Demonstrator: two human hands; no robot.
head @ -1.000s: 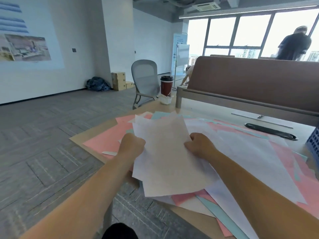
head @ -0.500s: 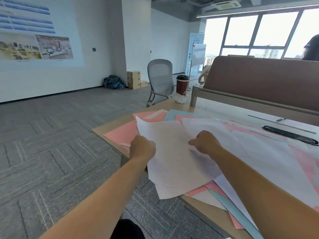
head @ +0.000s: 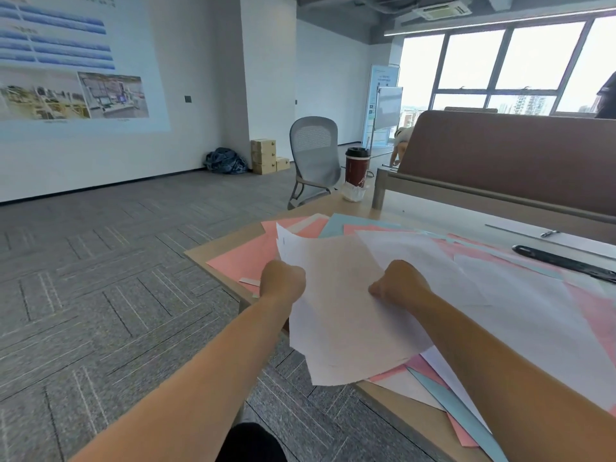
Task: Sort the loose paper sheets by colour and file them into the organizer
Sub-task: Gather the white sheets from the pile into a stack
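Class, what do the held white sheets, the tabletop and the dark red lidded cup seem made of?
White sheets: thin matte paper, sagging over the edge. Pale tan tabletop: smooth wood or laminate. Dark red cup: probably paperboard; black lid looks plastic.

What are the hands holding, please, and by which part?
A loose stack of white paper sheets: the left hand has its grip on the left side, the right hand on the right side.

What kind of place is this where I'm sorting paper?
Probably an open-plan office or meeting room: a projected slide fills the wall, a mesh office chair stands on the carpet, and the desk has a padded divider.
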